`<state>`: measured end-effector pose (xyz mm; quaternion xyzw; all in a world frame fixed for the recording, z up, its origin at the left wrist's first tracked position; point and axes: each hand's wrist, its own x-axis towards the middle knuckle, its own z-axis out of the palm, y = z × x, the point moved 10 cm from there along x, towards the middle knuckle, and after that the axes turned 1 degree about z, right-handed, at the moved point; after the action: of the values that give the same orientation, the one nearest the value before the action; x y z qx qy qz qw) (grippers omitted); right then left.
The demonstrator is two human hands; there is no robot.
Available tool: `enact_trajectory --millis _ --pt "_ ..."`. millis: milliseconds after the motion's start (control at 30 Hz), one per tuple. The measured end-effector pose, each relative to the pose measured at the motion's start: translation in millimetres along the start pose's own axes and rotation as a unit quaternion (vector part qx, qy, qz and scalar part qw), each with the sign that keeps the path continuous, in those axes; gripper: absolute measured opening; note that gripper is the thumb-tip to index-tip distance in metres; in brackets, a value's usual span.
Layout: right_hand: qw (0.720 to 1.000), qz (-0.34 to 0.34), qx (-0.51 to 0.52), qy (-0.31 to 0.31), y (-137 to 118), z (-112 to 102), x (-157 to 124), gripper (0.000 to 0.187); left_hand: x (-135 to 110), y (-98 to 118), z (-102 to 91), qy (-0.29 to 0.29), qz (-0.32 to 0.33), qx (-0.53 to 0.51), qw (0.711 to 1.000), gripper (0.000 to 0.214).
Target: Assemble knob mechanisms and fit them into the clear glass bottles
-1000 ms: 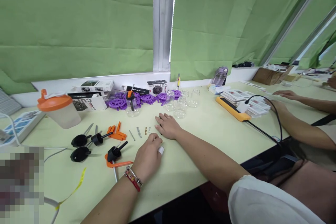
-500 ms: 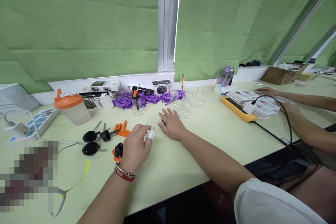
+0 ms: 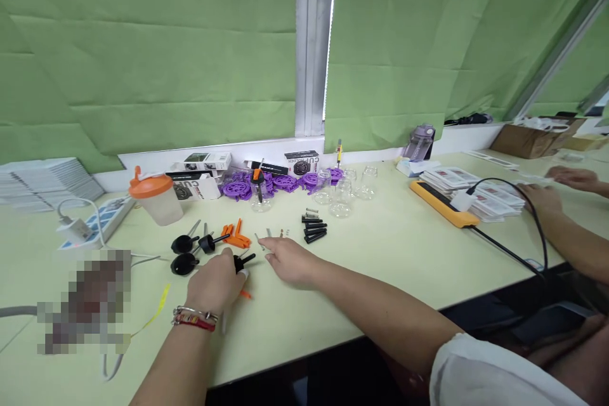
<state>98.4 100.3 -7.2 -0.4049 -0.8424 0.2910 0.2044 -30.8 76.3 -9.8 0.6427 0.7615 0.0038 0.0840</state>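
My left hand [image 3: 216,282], with a white cover on the thumb, is closed around a black knobbed part with a stem [image 3: 242,261]. Its palm hides part of that piece, and an orange piece [image 3: 245,294] pokes out below. My right hand [image 3: 292,261] lies low over the table, thumb and index finger apart, the index fingertip at a thin metal pin [image 3: 259,240]. Beyond it lie small springs [image 3: 311,211] and several black tapered pieces [image 3: 314,230]. Left of the hands are round black cups with stems [image 3: 184,263] and orange clips [image 3: 236,236].
Clear glass jars [image 3: 340,203], purple plastic parts [image 3: 236,189] and printed boxes [image 3: 202,188] line the back. An orange-lidded cup [image 3: 157,200] stands left by a power strip [image 3: 102,219]. A yellow-edged power strip [image 3: 442,204] and a co-worker's hand [image 3: 542,200] are right.
My left hand has moved left and down onto the black stemmed part. My right hand has come left and nearer, off the black tapered pieces and springs, which now show.
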Motion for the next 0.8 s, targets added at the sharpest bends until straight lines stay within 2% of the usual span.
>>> enact_trajectory --millis 100,233,367,567,667,733,800 --pt "0.99 0.073 0.117 -0.009 18 12 3 0.035 4 4 2.3 0.021 0.04 -0.041 0.998 0.033" --pt "0.941 0.155 0.299 -0.022 38 33 -3 0.019 8 12 4.9 0.035 0.105 -0.173 0.979 0.037" --pt "0.924 0.131 0.358 -0.032 39 41 -7 0.009 9 20 5.4 0.042 0.153 -0.238 0.958 0.025" --pt "0.91 0.137 0.391 -0.002 46 42 -5 0.023 10 25 4.3 0.062 0.18 -0.282 0.94 0.024" --pt "0.895 0.138 0.424 0.03 45 33 -5 0.027 5 36 5.7 0.021 0.213 -0.331 0.919 0.024" --pt "0.89 0.137 0.433 0.032 42 25 -8 0.03 -2 49 9.3 -0.044 0.251 -0.389 0.885 0.023" --pt "0.891 0.122 0.437 -0.001 35 20 -11 0.036 -8 58 10.6 -0.092 0.274 -0.444 0.848 0.022"
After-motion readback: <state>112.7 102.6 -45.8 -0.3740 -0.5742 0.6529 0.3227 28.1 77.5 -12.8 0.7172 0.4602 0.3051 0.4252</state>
